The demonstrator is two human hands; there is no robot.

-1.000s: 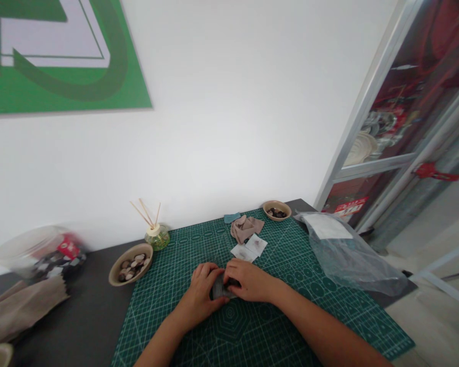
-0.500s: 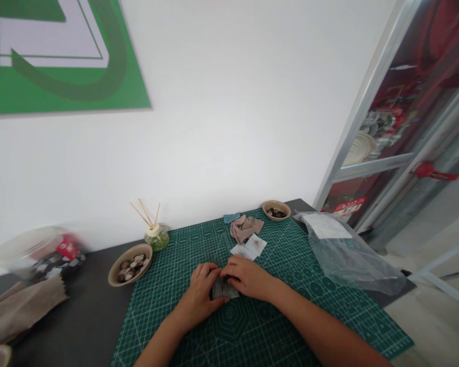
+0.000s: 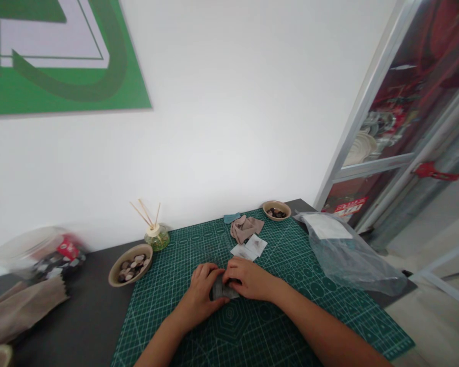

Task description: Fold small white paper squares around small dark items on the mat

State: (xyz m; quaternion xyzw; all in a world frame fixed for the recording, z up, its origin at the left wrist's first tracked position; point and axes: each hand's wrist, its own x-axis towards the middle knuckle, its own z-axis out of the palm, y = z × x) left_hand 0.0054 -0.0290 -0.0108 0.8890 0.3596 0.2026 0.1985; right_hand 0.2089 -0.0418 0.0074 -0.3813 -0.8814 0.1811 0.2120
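On the green cutting mat (image 3: 183,250), a small grey, flat piece (image 3: 222,290) lies between my two hands; whether it is cloth or paper I cannot tell. My left hand (image 3: 201,290) curls around its left side, thumb and fingers pressing on its edges. From the right, my right hand (image 3: 250,279) reaches over the piece with fingers bent and pinched together at its upper edge. What sits in those fingertips is hidden. Just beyond the hands are white paper squares (image 3: 255,245) with dark smudges and a crumpled beige cloth (image 3: 246,229).
An oval bowl (image 3: 115,275) of light and dark pebbles stands left, beside a reed diffuser (image 3: 156,237). Another bowl (image 3: 268,206) with dark pebbles is at the back. A clear plastic bag (image 3: 352,260) lies right; a brown cloth (image 3: 26,308) and clear tub (image 3: 23,250) lie far left.
My right hand's fingertips have shifted slightly to the right over the grey piece, uncovering a little more of it. My left hand stays in place.
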